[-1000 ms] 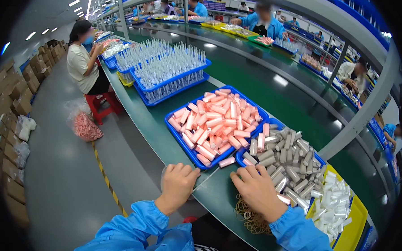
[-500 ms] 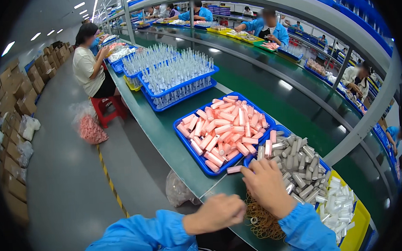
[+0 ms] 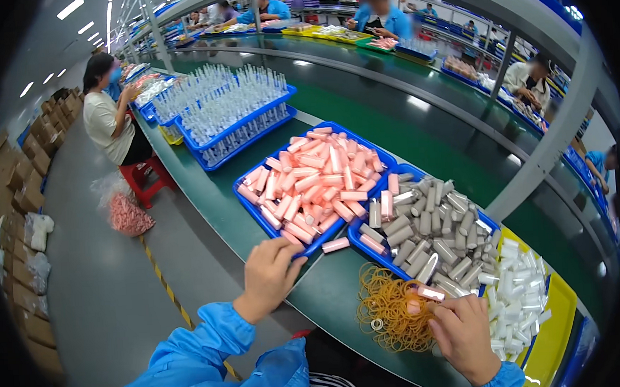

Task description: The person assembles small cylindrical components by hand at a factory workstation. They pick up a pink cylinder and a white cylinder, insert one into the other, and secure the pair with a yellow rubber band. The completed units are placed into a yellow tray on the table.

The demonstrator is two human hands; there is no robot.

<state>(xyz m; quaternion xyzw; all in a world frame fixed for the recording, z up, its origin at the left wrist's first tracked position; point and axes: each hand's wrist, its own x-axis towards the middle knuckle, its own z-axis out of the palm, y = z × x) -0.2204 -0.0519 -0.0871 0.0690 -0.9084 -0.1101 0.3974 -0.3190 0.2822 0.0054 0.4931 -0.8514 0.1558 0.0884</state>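
My left hand [image 3: 269,277] rests palm down at the near rim of a blue tray [image 3: 250,208] heaped with pink tubes [image 3: 309,183]. Its fingers are curled and whatever is under them is hidden. A loose pink tube [image 3: 336,245] lies on the green bench just right of its fingertips. My right hand [image 3: 463,335] pinches a small shiny pink-and-silver tube [image 3: 429,293] above a heap of orange rubber bands [image 3: 387,308]. Behind the bands sits a second blue tray [image 3: 359,237] full of grey-silver tubes [image 3: 429,233].
A yellow tray [image 3: 552,342] of white caps [image 3: 518,291] stands at the right. Blue crates of clear tubes [image 3: 227,110] sit farther along the green bench [image 3: 206,181]. A seated person [image 3: 106,123] on a red stool works at the left; cartons line the aisle.
My left hand rose from near my body to the pink tray's near rim. My right hand drew back from the grey tubes to the rubber bands, now with a tube in its fingers.
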